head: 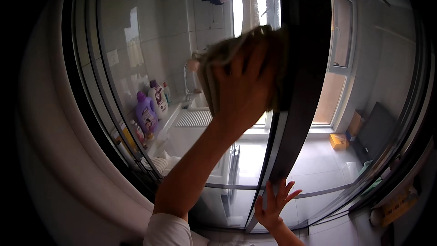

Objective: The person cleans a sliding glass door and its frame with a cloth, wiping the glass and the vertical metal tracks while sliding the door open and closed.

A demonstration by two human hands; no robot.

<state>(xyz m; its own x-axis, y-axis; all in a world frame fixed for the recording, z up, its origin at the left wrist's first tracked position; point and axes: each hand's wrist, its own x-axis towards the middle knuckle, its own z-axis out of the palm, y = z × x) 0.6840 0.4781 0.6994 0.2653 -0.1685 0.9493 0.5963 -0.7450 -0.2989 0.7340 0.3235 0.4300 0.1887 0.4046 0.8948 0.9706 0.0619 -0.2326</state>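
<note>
A folded, drab-coloured cloth (213, 58) is spread under my left hand (244, 82), which presses it against the glass of a sliding door beside the dark door frame (300, 75). The cloth and fingers are slightly blurred. Lower down, my right hand (273, 203) rests with fingers apart against the lower part of that frame, holding nothing; a ring shows on one finger. The glass pane (170, 17) lies behind my left forearm. Part of the cloth's right edge is lost in shadow.
Through the glass are a purple detergent bottle (146, 112), a white bottle (158, 99), a faucet (186, 82) and a sink with a ribbed washboard (193, 118). Beyond the door on the right, a yellow box (339, 141) sits on the tiled floor near a window (341, 34). A curtain (68, 177) hangs at left.
</note>
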